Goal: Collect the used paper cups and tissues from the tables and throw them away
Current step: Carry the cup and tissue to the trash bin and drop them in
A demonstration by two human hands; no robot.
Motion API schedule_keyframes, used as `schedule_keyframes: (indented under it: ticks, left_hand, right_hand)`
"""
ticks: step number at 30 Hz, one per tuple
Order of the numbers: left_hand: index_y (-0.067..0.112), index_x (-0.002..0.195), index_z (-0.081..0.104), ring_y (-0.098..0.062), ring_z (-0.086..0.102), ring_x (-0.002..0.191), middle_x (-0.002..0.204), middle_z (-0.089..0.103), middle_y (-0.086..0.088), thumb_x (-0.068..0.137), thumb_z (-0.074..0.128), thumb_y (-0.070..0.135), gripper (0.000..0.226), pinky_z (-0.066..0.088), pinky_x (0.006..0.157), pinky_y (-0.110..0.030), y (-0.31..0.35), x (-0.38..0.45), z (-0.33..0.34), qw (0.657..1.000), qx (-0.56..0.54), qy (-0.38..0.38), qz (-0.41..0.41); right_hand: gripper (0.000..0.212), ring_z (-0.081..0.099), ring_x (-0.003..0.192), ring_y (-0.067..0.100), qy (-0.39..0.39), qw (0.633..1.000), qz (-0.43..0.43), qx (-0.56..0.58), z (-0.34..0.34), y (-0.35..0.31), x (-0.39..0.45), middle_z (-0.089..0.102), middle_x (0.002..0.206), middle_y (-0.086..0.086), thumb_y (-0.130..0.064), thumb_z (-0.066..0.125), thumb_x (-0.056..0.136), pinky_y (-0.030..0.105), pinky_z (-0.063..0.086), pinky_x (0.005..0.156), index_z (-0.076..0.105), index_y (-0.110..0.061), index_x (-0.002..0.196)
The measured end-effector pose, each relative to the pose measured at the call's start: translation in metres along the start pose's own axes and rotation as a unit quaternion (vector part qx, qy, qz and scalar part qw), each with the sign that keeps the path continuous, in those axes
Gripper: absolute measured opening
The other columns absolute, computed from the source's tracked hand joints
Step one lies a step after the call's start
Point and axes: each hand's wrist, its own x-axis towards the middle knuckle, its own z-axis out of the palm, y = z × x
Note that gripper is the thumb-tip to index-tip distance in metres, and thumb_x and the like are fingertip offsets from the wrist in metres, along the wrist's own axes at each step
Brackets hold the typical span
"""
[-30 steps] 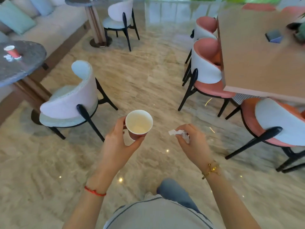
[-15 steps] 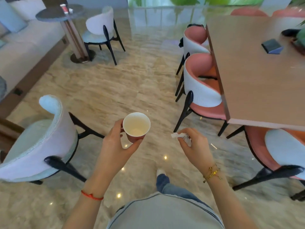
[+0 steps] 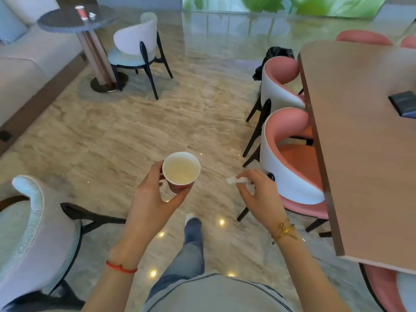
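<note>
The tissue (image 3: 242,183) is mostly buried in the right hand (image 3: 261,197); the far round table's (image 3: 67,23) small white item is unreadable.

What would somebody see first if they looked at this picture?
First the two hands in the middle: the left hand holds a paper cup with its open mouth facing up, and the right hand pinches a crumpled white tissue. Next come the pink chairs tucked against the long wooden table on the right. Far away, top left, another red cup stands on a round table.
</note>
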Motion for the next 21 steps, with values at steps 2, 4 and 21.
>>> schedule_keyframes:
  ticks: [2,4,21]
  left_hand:
    - [0.026,0.129,0.046,0.007,0.055,0.092,0.111,0.056,0.017,0.068,0.075,0.046,0.070,0.040,0.072,0.001,-0.011,0.049,0.009,1.000,-0.007,-0.004,0.001]
    - [0.027,0.130,0.045,0.002,0.057,0.097,0.114,0.057,0.016,0.070,0.077,0.043,0.069,0.042,0.074,-0.004,-0.021,0.102,0.018,1.000,-0.010,-0.005,0.005]
    - [0.044,0.121,0.040,0.015,0.050,0.104,0.111,0.048,0.040,0.071,0.075,0.047,0.061,0.040,0.078,-0.001,-0.032,0.536,0.118,0.992,-0.038,-0.094,0.079]
  right_hand:
    - [0.012,0.054,0.088,0.009,0.001,1.000,0.000,-0.003,0.007,0.010,0.048,0.060,0.096,-0.005,-0.016,0.062,0.089,0.016,0.037,0.074,0.064,-0.016,0.101]
    - [0.013,0.054,0.088,0.009,0.002,1.000,0.001,-0.004,0.013,0.017,0.099,0.059,0.097,-0.006,-0.016,0.061,0.089,0.015,0.035,0.074,0.064,-0.016,0.102]
    - [0.011,0.055,0.088,0.013,0.086,0.992,0.088,-0.014,0.005,0.099,0.475,0.060,0.092,-0.001,-0.012,0.061,0.087,0.024,0.044,0.076,0.064,-0.014,0.098]
